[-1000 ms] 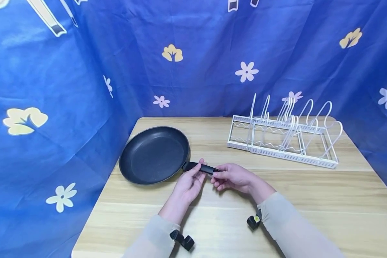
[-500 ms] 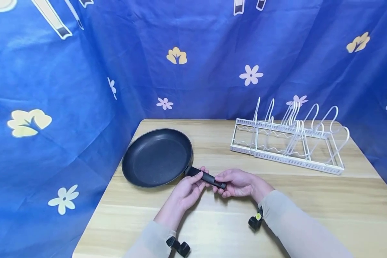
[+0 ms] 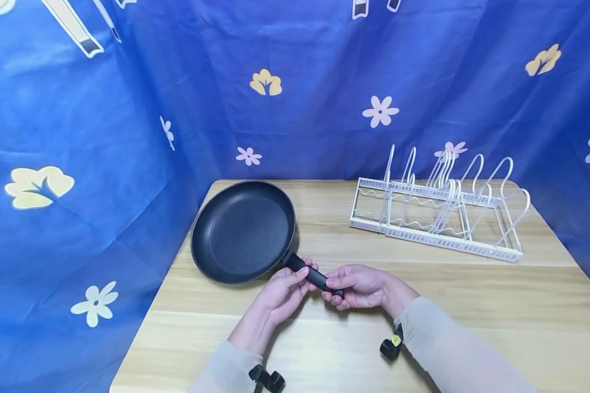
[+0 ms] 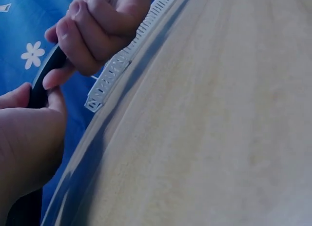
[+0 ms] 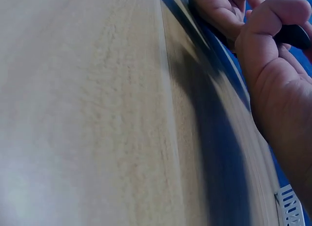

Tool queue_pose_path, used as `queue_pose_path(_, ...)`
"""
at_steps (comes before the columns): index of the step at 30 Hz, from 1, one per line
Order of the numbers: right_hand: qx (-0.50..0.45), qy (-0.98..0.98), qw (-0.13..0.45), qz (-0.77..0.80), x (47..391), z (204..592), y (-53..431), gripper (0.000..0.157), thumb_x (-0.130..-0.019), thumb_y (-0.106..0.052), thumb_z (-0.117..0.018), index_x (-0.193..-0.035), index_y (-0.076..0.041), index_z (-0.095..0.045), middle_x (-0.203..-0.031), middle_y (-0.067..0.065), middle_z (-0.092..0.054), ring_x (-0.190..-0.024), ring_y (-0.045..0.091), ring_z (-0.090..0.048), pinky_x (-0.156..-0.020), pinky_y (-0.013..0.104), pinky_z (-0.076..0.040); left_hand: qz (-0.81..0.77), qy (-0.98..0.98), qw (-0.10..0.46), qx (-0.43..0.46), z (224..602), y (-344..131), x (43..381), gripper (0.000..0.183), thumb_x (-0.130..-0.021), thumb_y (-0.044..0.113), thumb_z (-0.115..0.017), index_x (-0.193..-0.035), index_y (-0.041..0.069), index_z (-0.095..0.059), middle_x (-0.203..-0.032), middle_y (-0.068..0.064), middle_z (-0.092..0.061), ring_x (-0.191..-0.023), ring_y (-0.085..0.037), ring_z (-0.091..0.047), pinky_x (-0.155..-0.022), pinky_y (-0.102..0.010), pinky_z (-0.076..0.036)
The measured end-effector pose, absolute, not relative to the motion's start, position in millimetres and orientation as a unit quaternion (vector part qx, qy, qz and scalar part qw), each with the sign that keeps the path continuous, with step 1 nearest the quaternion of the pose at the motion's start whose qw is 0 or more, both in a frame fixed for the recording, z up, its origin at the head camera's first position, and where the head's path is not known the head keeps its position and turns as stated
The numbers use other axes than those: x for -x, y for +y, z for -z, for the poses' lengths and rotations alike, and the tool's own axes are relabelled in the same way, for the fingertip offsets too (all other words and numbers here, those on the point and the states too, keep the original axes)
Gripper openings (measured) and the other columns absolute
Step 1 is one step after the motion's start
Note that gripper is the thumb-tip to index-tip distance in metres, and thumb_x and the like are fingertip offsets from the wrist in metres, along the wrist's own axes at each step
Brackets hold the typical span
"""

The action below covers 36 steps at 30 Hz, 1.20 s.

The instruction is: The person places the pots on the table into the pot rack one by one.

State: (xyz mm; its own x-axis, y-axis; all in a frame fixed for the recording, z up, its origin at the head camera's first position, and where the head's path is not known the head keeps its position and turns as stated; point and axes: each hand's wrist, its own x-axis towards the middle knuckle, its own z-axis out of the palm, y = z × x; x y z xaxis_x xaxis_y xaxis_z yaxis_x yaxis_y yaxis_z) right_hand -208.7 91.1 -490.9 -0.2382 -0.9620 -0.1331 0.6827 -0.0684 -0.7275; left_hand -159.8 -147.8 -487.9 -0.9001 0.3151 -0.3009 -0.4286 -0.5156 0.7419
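A black frying pan (image 3: 248, 232) is at the left of the table, its inner face up and tilted a little towards me. My left hand (image 3: 280, 295) pinches the middle of its black handle (image 3: 318, 278), thumb on top and fingers beneath. At the handle's end, my right hand (image 3: 361, 286) grips with the thumb above and curled fingers below. Between both hands, the handle (image 4: 51, 62) shows above the tabletop in the left wrist view. The right wrist view shows only the handle tip (image 5: 293, 36); the pan's underside is hidden.
A white wire pan rack (image 3: 452, 244) with several upright loops stands at the back right of the wooden table (image 3: 423, 338). Blue patterned cloth (image 3: 314, 109) hangs behind the table and at both sides.
The handle has swung towards me and both hands have shifted slightly with it. The pan has tilted, its far rim now higher. The right hand's grip shows more of its fingers below.
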Motion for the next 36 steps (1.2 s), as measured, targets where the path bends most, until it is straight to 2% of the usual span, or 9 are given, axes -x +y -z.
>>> queue_pose_path(3, 0.217, 0.343, 0.586, 0.701, 207, 490, 93, 0.034, -0.117, -0.011, -0.042, -0.138, -0.004, -0.067, -0.102, -0.003, -0.076, -0.085, 0.002, -0.068, -0.078, 0.016, -0.06, -0.864, 0.45, 0.224, 0.04, 485, -149, 159, 0.013, -0.112, 0.002, -0.049, -0.121, 0.008, -0.054, -0.114, 0.001, -0.066, -0.106, -0.008, -0.067, -0.088, -0.021, -0.057)
queue_pose_path(10, 0.239, 0.327, 0.602, 0.688, 201, 487, 95, 0.034, -0.116, -0.01, -0.043, -0.139, -0.005, -0.067, -0.107, -0.003, -0.078, -0.095, 0.004, -0.072, -0.083, 0.018, -0.062, -0.845, 0.472, 0.249, -0.04, 478, -153, 155, 0.018, -0.109, -0.002, -0.052, -0.123, 0.01, -0.053, -0.116, 0.006, -0.065, -0.115, -0.007, -0.065, -0.113, -0.021, -0.053)
queue_pose_path(16, 0.253, 0.343, 0.602, 0.675, 191, 483, 94, 0.028, -0.11, -0.003, -0.052, -0.132, -0.005, -0.069, -0.109, 0.0, -0.078, -0.099, 0.007, -0.074, -0.084, 0.022, -0.065, -0.817, 0.486, 0.285, -0.124, 475, -154, 152, 0.019, -0.108, -0.001, -0.054, -0.123, 0.012, -0.055, -0.112, 0.008, -0.07, -0.111, -0.007, -0.068, -0.106, -0.022, -0.055)
queue_pose_path(24, 0.257, 0.356, 0.582, 0.685, 177, 477, 95, 0.022, -0.107, -0.009, -0.063, -0.128, -0.01, -0.072, -0.106, -0.004, -0.079, -0.096, 0.004, -0.074, -0.084, 0.019, -0.064, -0.791, 0.502, 0.299, -0.18, 462, -158, 154, 0.02, -0.107, -0.001, -0.056, -0.123, 0.011, -0.056, -0.112, 0.007, -0.072, -0.11, -0.006, -0.069, -0.106, -0.023, -0.056)
queue_pose_path(30, 0.258, 0.375, 0.553, 0.698, 169, 470, 96, 0.021, -0.107, -0.011, -0.065, -0.126, -0.013, -0.073, -0.106, -0.005, -0.079, -0.094, 0.002, -0.074, -0.082, 0.018, -0.063, -0.777, 0.526, 0.294, -0.182, 453, -156, 156, 0.019, -0.104, -0.002, -0.056, -0.118, 0.01, -0.06, -0.112, 0.005, -0.073, -0.109, -0.008, -0.07, -0.104, -0.024, -0.058)
queue_pose_path(36, 0.249, 0.427, 0.506, 0.707, 155, 464, 93, 0.019, -0.106, -0.009, -0.065, -0.124, -0.011, -0.072, -0.104, -0.006, -0.079, -0.09, 0.004, -0.073, -0.083, 0.022, -0.062, -0.761, 0.569, 0.277, -0.142, 446, -147, 155, 0.029, -0.1, -0.001, -0.062, -0.125, 0.006, -0.05, -0.104, 0.006, -0.072, -0.099, -0.008, -0.07, -0.092, -0.023, -0.059)
